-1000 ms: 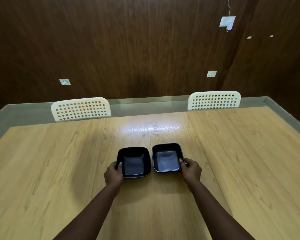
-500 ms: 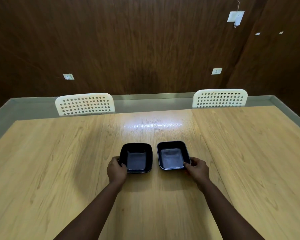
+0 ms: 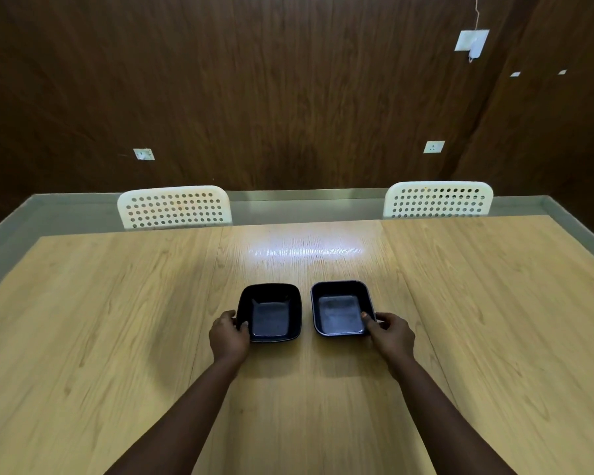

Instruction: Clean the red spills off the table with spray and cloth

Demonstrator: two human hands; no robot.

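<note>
Both dishes have slid slightly farther apart on the surface (image 3: 494,320). The left hand (image 3: 227,337) grasps the left dish (image 3: 270,311) with its fingers; the right hand (image 3: 391,334) pinches the right dish (image 3: 340,308). No spill, spray or cloth shows, so cleaning seems not yet begun.

Two shallow black square plastic trays (image 3: 270,311) (image 3: 341,307) sit side by side mid-way across the pale wood-grain table (image 3: 494,320), a narrow gap between them. Bare tabletop lies wide open on both flanks. Two white perforated chair backs (image 3: 174,207) (image 3: 438,199) line the far edge.
</note>
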